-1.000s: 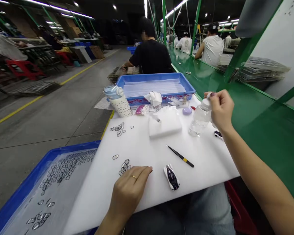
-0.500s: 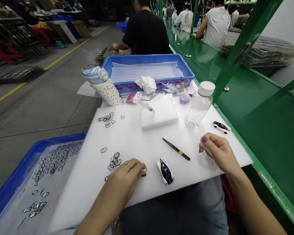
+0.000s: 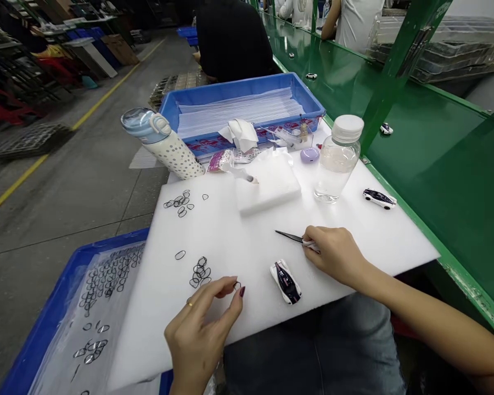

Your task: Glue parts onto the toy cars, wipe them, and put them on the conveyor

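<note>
My left hand (image 3: 203, 323) pinches a small dark-rimmed ring (image 3: 237, 285) between thumb and forefinger, just above the white foam board (image 3: 148, 307). Beyond it lies a cluster of similar rings (image 3: 200, 272). My right hand (image 3: 333, 255) is closed around black tweezers (image 3: 288, 236), whose tip points left; some white material also shows at its fingers. Between the hands rests a white and black toy car (image 3: 286, 281). A second toy car (image 3: 379, 198) sits near the board's right edge.
A clear bottle (image 3: 337, 159), a white foam block (image 3: 267, 184) and a dotted flask (image 3: 168, 148) stand toward the back. Behind them is a blue tray (image 3: 239, 88). A blue bin (image 3: 37, 340) of rings is at lower left. The green conveyor (image 3: 436, 164) runs along the right.
My right hand has moved left and taken hold of the tweezers. My left hand has turned, raising the ring between its fingertips. The view has shifted slightly.
</note>
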